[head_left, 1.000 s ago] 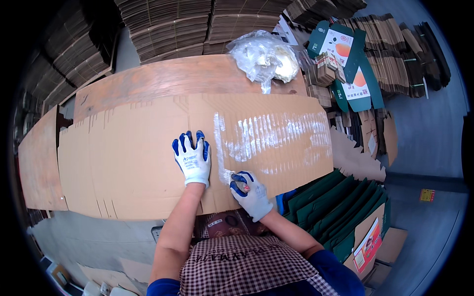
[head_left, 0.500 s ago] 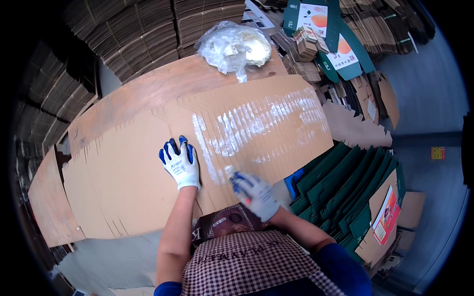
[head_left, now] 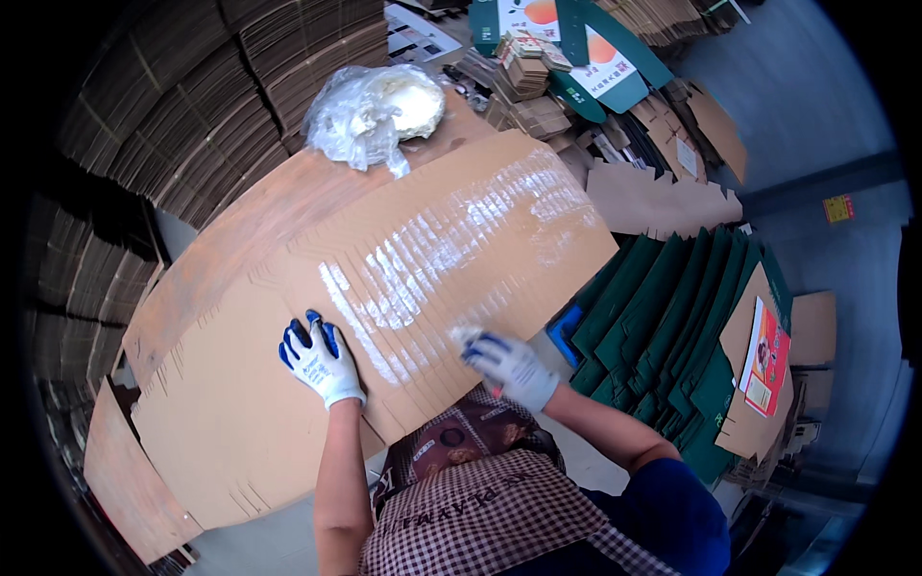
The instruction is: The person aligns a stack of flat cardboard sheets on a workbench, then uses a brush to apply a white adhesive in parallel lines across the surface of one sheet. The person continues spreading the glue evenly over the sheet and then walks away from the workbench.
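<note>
1. Pressing flat on a fanned stack of brown cardboard sheets (head_left: pixel 288 413), the left hand (head_left: pixel 322 360) in a white glove with blue fingertips lies with fingers spread open, gripping nothing.
2. The right hand (head_left: pixel 509 365), in the same kind of glove, rests at the near edge of the stack; its fingers look curled over something small and pale, but blur hides what it is, so I cannot tell whether it grips.
3. A glossy wet band (head_left: pixel 432 254) runs across the staggered sheet edges, its long axis going from near the left hand up and away to the far right. The right hand sits at the band's near end and is the nearer of the 2.
4. The sheets cover a wide work surface directly in front of the person's checked apron (head_left: pixel 480 523).
5. A crumpled clear plastic bag (head_left: pixel 370 110) sits at the far edge. Bundled brown cardboard (head_left: pixel 173 125) is piled to the left, and flat green cartons (head_left: pixel 672 336) lean to the right.
</note>
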A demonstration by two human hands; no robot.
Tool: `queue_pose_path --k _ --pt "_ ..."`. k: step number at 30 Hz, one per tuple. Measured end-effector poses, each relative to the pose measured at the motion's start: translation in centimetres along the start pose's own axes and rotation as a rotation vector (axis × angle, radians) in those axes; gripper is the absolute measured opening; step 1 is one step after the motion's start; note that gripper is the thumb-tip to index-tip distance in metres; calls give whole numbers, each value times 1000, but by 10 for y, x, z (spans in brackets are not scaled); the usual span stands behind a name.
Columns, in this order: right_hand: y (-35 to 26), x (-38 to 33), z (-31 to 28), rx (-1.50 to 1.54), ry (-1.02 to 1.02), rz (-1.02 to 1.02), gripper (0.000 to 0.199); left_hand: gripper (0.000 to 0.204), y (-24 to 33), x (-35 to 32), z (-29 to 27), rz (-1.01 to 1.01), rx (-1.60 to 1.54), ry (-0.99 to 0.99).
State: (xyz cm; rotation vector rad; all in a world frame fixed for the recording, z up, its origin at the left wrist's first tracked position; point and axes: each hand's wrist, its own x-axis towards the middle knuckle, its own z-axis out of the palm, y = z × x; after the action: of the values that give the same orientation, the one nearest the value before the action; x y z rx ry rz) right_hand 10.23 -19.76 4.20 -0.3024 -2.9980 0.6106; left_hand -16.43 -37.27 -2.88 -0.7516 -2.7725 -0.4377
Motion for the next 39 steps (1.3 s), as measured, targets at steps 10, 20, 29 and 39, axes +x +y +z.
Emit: queue_pose_path --k 10,20,29,39 --pt "108 23 -27 165 329 696 38 36 -6 -2 5 31 37 6" --pt "0 94 53 -139 66 -35 33 33 0 1 0 22 11 14" --pt "-11 106 30 24 36 196 48 32 7 8 -8 34 -16 53" --pt "2 127 28 200 214 264 39 36 -3 1 -6 -30 -25 -22"
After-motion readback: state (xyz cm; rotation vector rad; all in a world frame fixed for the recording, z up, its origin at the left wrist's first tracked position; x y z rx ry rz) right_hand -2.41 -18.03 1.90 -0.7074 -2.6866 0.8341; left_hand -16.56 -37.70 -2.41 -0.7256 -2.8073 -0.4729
